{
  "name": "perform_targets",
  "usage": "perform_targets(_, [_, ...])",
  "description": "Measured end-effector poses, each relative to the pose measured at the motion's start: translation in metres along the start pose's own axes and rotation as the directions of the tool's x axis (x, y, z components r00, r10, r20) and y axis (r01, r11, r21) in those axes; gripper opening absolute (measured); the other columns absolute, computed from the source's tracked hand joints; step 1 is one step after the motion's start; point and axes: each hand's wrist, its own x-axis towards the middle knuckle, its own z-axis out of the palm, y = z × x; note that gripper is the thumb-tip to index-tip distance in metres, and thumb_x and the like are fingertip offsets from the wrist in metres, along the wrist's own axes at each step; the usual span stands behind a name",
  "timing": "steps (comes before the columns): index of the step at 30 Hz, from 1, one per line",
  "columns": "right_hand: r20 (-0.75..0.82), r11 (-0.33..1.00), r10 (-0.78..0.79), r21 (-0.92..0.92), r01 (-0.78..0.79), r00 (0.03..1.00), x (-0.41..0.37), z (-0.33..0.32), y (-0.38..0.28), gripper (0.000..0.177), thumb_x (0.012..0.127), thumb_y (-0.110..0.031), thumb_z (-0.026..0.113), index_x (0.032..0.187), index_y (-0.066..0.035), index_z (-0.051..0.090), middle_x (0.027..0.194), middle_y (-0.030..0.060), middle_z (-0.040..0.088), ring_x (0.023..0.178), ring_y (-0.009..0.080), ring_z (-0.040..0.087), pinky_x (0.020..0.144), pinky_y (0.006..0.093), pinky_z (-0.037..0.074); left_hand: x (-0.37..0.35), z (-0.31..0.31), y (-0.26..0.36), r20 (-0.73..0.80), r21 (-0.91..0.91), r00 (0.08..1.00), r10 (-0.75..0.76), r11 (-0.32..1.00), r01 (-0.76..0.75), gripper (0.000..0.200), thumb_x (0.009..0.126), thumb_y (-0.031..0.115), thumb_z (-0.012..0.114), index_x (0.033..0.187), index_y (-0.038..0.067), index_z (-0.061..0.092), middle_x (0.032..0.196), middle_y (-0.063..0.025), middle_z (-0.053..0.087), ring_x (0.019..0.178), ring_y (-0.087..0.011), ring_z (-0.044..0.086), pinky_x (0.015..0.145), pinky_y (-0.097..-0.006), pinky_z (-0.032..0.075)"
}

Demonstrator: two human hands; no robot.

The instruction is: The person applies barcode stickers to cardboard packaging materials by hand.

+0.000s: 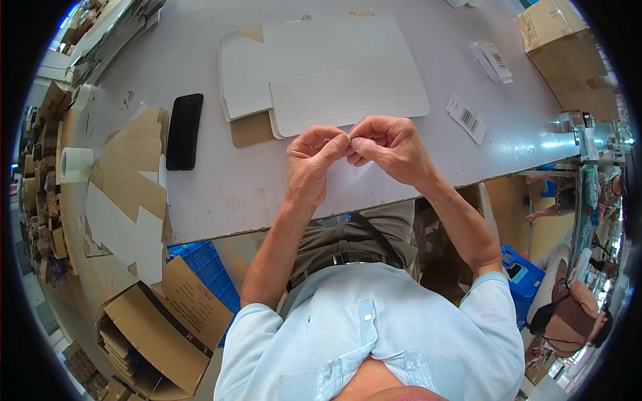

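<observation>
Both my hands meet over the front part of the white table (pixel 254 194), their fingertips together. My left hand (pixel 315 157) is closed in a pinch beside my right hand (pixel 390 148), which is pinching too. A thin whitish edge shows between the fingertips, too small to identify. Just beyond them lies a flat white cardboard piece (pixel 321 60) with a brown flap (pixel 253 129) at its lower left. To the right are a white barcode label (pixel 467 118) and, farther back, a stack of similar labels (pixel 491 61).
A black phone (pixel 184 131) lies left of the cardboard. Tape rolls (pixel 76 165) and cut cardboard (pixel 130 167) are at the left edge. A brown box (pixel 568 57) stands back right. Below are an open carton (pixel 157 327) and blue crates (pixel 207 271). Other people are at the right.
</observation>
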Motion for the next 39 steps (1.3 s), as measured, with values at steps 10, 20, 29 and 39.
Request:
perform_targets(10, [-0.004,1.000,-0.001,-0.010,0.000,1.000,0.001,-0.001,0.002,0.013,0.090,0.000,0.063,0.094,0.003,0.075,0.077,0.0039,0.072,0.070,0.0086,0.069,0.065,0.0235,0.060,-0.001,-0.002,-0.001,0.003,0.061,1.000,0.021,0.998,-0.021,0.008,0.096,0.004,0.071,0.103,0.001,0.070,0.097,-0.0086,0.073,0.089,-0.0151,0.072,0.084,-0.0326,0.062])
perform_targets(20, [0.026,0.996,0.010,-0.089,-0.007,1.000,0.004,-0.004,0.002,0.009,0.086,-0.005,0.069,0.090,0.002,0.075,0.073,0.0011,0.069,0.065,0.0043,0.061,0.056,0.0196,0.050,-0.005,-0.001,-0.003,-0.003,0.059,1.000,0.018,0.998,-0.018,0.007,0.096,0.006,0.071,0.101,0.001,0.069,0.096,-0.0088,0.073,0.088,-0.0154,0.072,0.087,-0.0351,0.063])
perform_targets(29, [0.004,0.998,0.064,-0.014,-0.064,0.998,0.003,-0.002,-0.004,0.009,0.082,-0.004,0.063,0.083,-0.001,0.071,0.067,-0.0020,0.061,0.059,0.0035,0.055,0.050,0.0202,0.045,-0.005,0.005,-0.002,0.006,-0.121,0.994,-0.113,0.986,0.113,0.008,0.096,0.007,0.072,0.097,0.001,0.068,0.094,-0.0102,0.073,0.087,-0.0178,0.072,0.086,-0.0346,0.063])
perform_targets(39, [0.010,0.997,0.050,0.054,-0.050,0.999,0.003,-0.004,0.012,0.008,0.083,-0.004,0.062,0.083,-0.002,0.069,0.068,-0.0026,0.061,0.059,0.0029,0.055,0.051,0.0195,0.046,-0.007,0.008,-0.003,-0.022,-0.010,0.997,-0.074,0.997,0.074,0.007,0.099,0.007,0.068,0.098,0.001,0.068,0.094,-0.0110,0.073,0.086,-0.0171,0.072,0.083,-0.0349,0.063])
